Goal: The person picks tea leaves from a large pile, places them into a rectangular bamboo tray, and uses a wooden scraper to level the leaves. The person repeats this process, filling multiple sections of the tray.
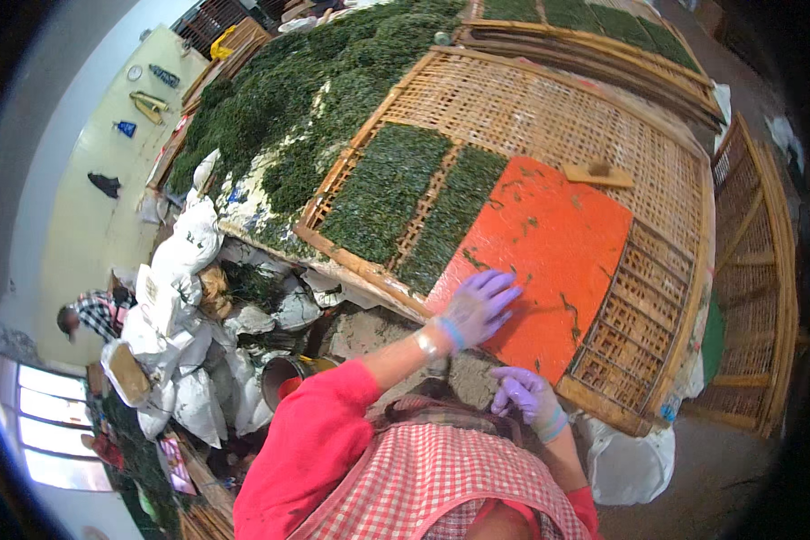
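Observation:
A bamboo lattice tray (546, 88) lies before me, with an orange-red sheet (546, 250) flat across its near middle. My left hand (482, 307), in a purple-tinted glove, rests on the sheet's near left part, fingers spread and holding nothing. Below the sheet's near edge is my right hand (523, 398), gloved too, its fingers curled; whether anything is between them cannot be told. Dark green shredded leafy matter forms a wide flat layer (384, 189) and a narrower strip (455, 219) left of the sheet. Green scraps cling to the sheet. A small wooden block tool (597, 175) sits beyond it.
A large green heap (330, 74) covers the table to the left. More stacked trays (594, 50) stand beyond, and lattice racks (749, 270) lean at the right. White sacks (195, 344) and a bucket (283, 381) are at lower left. Another person (97, 314) is far left.

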`<state>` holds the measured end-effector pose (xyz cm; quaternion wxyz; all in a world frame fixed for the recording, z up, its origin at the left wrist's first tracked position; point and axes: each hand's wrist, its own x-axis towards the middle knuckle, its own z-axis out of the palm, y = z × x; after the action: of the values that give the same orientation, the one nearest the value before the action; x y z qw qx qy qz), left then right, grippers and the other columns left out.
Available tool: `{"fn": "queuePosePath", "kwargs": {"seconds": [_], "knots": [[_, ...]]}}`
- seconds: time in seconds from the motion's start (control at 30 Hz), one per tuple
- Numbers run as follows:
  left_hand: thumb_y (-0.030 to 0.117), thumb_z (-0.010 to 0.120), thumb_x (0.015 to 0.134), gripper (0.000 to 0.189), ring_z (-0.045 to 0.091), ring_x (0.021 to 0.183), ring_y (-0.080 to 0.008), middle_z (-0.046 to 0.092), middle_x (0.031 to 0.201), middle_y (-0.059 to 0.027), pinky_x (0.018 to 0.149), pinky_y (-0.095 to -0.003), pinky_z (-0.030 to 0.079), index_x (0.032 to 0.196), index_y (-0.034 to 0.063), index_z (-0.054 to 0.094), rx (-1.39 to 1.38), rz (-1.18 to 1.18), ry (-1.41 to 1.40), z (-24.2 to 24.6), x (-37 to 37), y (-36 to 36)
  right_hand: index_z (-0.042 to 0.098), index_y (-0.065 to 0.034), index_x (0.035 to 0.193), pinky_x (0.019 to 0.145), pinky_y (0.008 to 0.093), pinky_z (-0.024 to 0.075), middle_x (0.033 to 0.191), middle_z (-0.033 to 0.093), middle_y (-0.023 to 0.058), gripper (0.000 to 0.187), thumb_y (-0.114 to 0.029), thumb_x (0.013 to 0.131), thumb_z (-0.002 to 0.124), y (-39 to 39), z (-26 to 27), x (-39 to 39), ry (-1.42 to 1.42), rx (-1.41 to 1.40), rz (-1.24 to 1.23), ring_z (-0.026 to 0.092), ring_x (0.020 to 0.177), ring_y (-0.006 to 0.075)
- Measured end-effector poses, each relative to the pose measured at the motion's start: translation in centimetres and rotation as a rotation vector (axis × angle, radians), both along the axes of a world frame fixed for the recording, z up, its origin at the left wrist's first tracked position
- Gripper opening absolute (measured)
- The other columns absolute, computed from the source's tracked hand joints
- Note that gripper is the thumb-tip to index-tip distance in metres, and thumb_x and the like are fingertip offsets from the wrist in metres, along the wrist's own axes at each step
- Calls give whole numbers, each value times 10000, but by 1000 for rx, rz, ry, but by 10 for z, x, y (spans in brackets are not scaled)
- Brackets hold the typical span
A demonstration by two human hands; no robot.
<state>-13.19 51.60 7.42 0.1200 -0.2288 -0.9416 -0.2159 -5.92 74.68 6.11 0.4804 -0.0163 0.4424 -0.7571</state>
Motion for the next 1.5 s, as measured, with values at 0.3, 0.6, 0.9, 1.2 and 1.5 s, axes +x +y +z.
{"fn": "queuePosePath", "kwargs": {"seconds": [0.3,0.6,0.9,1.2,1.5], "knots": [[220,642,873,447,524,1199,-359,571,1290,-168,1053,-463,402,1280,47,573,231,526,87,-10,80,-206,520,-32,1342,770,282,534,960,680,71,402,-258,1010,548,-193,-11,-8,113,36,325,642,840,132],[195,620,933,186,673,844,-164,723,904,-83,791,-311,536,1001,59,727,658,934,1,-14,129,-473,472,18,1362,835,282,543,1090,649,105,422,-211,1015,545,-392,6,18,72,65,393,644,928,155],[339,683,932,384,641,888,-146,716,974,-58,828,-275,517,1148,22,683,902,875,293,93,23,-657,476,23,1365,878,311,540,1109,646,107,427,-228,1022,522,-441,-4,-4,79,133,423,635,933,146],[371,785,821,702,576,1203,-250,607,1324,-143,1033,-345,444,1373,23,526,370,740,-593,-21,-3,-673,482,-13,1379,825,267,531,1125,657,91,404,-196,1021,518,-500,-6,-58,145,-50,370,613,907,109],[551,722,815,872,525,1273,-349,546,1368,-245,1062,-390,415,1373,-73,477,319,1183,-131,-79,-55,-819,483,-7,1377,832,261,540,1133,649,111,389,-175,1027,518,-569,-11,-72,-89,36,292,614,941,130]]}}
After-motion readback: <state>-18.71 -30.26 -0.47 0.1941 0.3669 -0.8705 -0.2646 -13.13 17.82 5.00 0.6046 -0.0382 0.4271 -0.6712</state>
